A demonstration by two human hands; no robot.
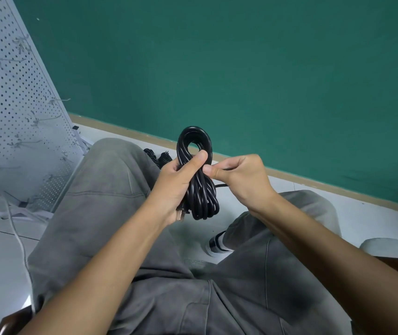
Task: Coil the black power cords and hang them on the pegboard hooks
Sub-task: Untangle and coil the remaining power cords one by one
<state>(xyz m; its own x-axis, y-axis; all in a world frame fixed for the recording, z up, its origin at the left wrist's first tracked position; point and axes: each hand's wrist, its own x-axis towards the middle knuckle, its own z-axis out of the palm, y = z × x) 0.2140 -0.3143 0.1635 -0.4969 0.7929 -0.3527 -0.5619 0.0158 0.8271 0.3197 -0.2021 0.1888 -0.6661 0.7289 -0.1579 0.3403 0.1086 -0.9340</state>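
A black power cord [194,141], wound into a long coil, stands upright in front of me over my knees. My left hand [180,180] grips the coil around its middle, thumb across the front, and the cord's plug pokes out below the palm. My right hand [238,178] pinches the loose end of the cord beside the coil, at its waist. More black cords [159,158] lie on the floor behind my left knee, partly hidden. The grey pegboard [11,105] with wire hooks [59,100] leans at the left.
I sit on a chair with my grey-trousered legs spread. A green wall with a tan skirting runs across the back. A white cable [19,243] trails over the pale floor at the left. A white shoe [217,244] shows between my knees.
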